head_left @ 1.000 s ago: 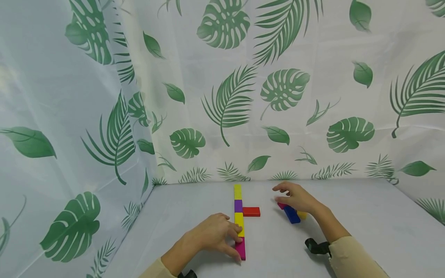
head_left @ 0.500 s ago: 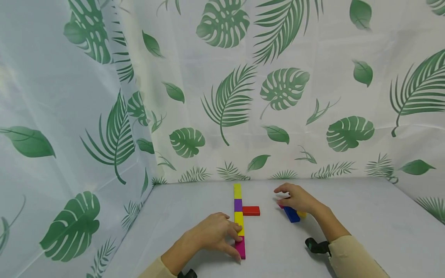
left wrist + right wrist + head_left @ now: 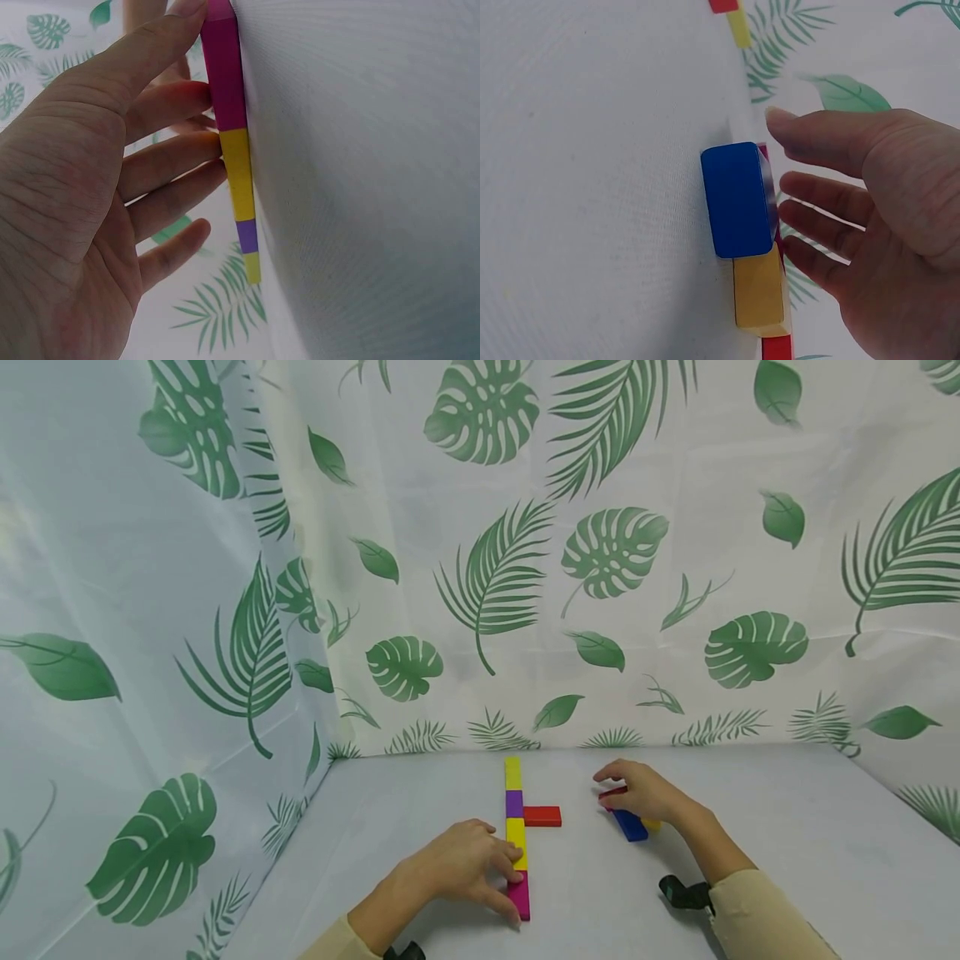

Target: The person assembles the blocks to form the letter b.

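Note:
In the head view, the left hand rests beside a line of flat blocks, its fingers touching the yellow block and magenta block. Its thumb lies by the near end of the magenta one. Farther along the line come a purple block and a pale yellow block. The right hand hovers at a small group: a crimson block, a blue block and an orange-yellow block. Its thumb and fingers stand spread by the crimson block; whether they touch it cannot be told.
A red block lies crosswise against the line's right side. Another red block shows at the bottom of the right wrist view. A white cloth covers the table, and a leaf-patterned curtain hangs behind.
The right hand has shifted slightly right and toward the person. More of the crimson block shows between its thumb and index finger, at a changed angle. The left hand stays still.

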Action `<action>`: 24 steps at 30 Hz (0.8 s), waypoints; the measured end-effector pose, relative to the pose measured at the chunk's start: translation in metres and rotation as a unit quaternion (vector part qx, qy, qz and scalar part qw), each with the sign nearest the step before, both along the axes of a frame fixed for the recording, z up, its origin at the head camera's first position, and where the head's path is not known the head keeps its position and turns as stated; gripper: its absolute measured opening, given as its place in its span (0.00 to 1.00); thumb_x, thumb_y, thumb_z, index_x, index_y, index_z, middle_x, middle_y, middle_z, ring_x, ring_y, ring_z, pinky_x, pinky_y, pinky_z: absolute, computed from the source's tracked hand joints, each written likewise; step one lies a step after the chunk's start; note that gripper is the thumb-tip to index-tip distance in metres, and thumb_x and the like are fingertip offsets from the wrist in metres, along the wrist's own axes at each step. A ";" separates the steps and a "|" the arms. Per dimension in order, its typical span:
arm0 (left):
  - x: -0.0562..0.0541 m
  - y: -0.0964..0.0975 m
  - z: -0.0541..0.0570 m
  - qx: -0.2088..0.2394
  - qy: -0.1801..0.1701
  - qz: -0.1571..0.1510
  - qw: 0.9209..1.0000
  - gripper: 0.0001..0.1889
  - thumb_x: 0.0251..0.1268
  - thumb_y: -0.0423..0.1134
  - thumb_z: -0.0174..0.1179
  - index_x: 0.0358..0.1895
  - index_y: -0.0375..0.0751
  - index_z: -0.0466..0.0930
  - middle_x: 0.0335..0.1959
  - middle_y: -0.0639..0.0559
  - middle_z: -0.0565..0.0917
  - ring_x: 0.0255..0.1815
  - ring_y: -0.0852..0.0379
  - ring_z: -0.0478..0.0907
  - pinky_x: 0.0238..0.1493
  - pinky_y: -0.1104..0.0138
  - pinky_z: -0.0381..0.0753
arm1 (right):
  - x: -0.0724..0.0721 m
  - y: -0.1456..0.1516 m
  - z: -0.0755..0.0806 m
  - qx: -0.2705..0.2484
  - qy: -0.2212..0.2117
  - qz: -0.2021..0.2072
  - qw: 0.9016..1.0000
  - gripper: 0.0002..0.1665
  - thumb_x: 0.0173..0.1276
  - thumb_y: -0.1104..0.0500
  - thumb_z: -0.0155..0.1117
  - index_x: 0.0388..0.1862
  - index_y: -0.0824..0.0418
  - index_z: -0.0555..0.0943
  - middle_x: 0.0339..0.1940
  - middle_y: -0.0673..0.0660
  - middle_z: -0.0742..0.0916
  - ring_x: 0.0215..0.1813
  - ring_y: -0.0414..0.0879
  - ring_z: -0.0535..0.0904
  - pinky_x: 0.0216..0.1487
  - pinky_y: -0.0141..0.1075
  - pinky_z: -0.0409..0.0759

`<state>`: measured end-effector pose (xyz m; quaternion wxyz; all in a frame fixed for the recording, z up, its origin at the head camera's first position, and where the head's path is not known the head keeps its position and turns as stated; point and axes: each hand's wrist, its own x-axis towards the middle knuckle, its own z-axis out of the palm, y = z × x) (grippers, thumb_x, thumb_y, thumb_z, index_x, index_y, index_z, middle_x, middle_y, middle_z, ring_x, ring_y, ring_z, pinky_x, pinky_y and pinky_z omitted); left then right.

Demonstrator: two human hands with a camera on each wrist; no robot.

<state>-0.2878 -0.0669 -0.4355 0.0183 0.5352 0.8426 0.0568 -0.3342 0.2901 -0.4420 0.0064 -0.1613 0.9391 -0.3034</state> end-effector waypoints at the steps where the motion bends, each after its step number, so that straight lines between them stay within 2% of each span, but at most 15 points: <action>1: 0.000 0.000 0.000 0.001 0.000 -0.001 1.000 0.28 0.56 0.73 0.68 0.55 0.64 0.90 0.60 0.67 0.86 0.62 0.74 0.80 0.71 0.60 0.76 | 0.000 0.000 -0.001 0.002 0.001 0.001 1.000 0.22 0.69 0.59 0.73 0.60 0.63 0.84 0.60 0.64 0.84 0.66 0.67 0.78 0.64 0.63 0.79; 17: 0.001 0.000 0.001 -0.004 -0.002 0.009 1.000 0.28 0.56 0.73 0.68 0.55 0.64 0.90 0.60 0.67 0.86 0.63 0.74 0.79 0.72 0.60 0.75 | 0.000 -0.001 0.000 0.034 0.005 -0.004 0.999 0.15 0.69 0.60 0.73 0.52 0.62 0.87 0.56 0.61 0.87 0.60 0.60 0.81 0.64 0.59 0.81; 21: 0.001 0.001 0.001 -0.002 -0.006 0.011 1.000 0.28 0.56 0.73 0.68 0.55 0.64 0.90 0.60 0.67 0.86 0.62 0.73 0.80 0.72 0.60 0.75 | 0.000 -0.003 -0.002 0.038 0.007 -0.003 0.999 0.14 0.70 0.59 0.72 0.52 0.62 0.88 0.54 0.59 0.87 0.58 0.57 0.81 0.63 0.58 0.82; 24: 0.001 0.001 0.001 -0.001 -0.009 0.013 1.000 0.28 0.56 0.73 0.68 0.55 0.64 0.90 0.60 0.67 0.86 0.62 0.73 0.80 0.72 0.60 0.75 | -0.001 -0.004 -0.004 0.042 0.021 0.006 0.999 0.15 0.71 0.59 0.72 0.53 0.64 0.88 0.52 0.58 0.88 0.58 0.58 0.82 0.62 0.60 0.81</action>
